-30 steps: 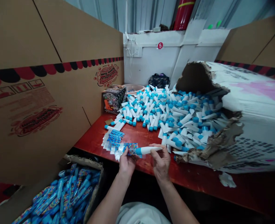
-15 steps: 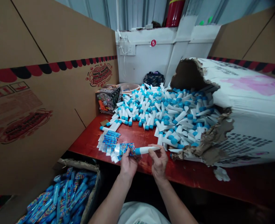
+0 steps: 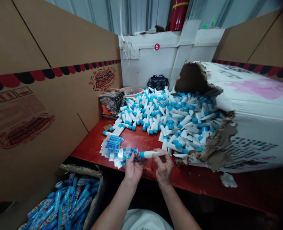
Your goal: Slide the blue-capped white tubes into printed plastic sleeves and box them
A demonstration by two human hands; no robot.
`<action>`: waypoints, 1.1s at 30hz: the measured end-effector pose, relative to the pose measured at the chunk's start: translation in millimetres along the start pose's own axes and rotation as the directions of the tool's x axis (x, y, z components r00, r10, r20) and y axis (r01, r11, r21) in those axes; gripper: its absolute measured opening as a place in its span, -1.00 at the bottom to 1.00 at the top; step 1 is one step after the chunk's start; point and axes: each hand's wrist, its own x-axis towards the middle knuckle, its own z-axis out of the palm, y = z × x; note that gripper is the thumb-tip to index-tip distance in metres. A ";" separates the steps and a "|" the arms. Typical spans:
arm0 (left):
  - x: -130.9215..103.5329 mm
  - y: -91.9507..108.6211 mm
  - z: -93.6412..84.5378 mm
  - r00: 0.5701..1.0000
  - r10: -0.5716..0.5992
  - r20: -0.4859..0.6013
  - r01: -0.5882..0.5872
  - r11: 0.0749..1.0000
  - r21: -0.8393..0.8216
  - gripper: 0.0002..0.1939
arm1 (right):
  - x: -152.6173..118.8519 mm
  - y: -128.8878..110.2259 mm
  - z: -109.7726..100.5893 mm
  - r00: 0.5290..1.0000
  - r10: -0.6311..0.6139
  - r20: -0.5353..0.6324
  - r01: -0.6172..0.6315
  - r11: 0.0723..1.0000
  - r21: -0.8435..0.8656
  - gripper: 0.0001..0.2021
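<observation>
Between thumb and fingers, my left hand (image 3: 134, 167) grips a blue printed plastic sleeve (image 3: 129, 154) with clear ends. My right hand (image 3: 164, 166) pinches the tail of a white tube (image 3: 151, 154). The tube's blue cap points left and meets the mouth of the sleeve; how far in it sits I cannot tell. Just left of my hands, a fanned row of flat printed sleeves (image 3: 114, 142) lies on the red table (image 3: 90, 140). Beyond them spreads a large heap of white tubes with blue caps (image 3: 153, 111).
A torn white carton (image 3: 256, 127) lies on its side at the right, tubes spilling from it. Lower left stands a box of sleeved blue tubes (image 3: 62, 201). Tall cardboard (image 3: 66, 95) borders the left. A pink basin (image 3: 134, 91), small printed box (image 3: 112, 103) and dark bag (image 3: 158, 82) stand behind.
The view has shifted slightly. Both hands keep nearly the same pose, with the tube's cap still at the sleeve's mouth.
</observation>
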 end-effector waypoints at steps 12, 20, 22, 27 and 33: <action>-2.1 -2.4 5.7 1.000 -0.026 -0.006 0.026 0.999 0.023 -0.74 | -6.6 -2.6 -9.7 0.980 -0.101 0.171 0.122 0.986 -0.118 -0.83; -19.0 4.1 20.9 0.993 0.090 0.082 -0.088 0.996 -0.020 -0.75 | -19.5 14.9 -15.4 0.989 0.057 0.136 -0.031 0.982 -0.186 -0.83; -23.5 2.3 24.7 0.982 0.146 0.118 -0.147 0.989 -0.002 -0.79 | -22.4 16.6 -18.2 0.984 0.069 0.164 -0.029 0.971 -0.236 -0.81; -27.4 -6.8 28.0 0.934 0.293 0.204 -0.317 0.943 0.097 -0.77 | -31.9 15.8 -15.8 0.966 0.122 0.230 -0.046 0.950 -0.309 -0.76; -24.3 -21.9 15.1 0.924 0.281 0.259 -0.354 0.885 0.302 -0.63 | -37.6 7.3 2.1 0.955 0.163 0.246 -0.093 0.957 -0.274 -0.73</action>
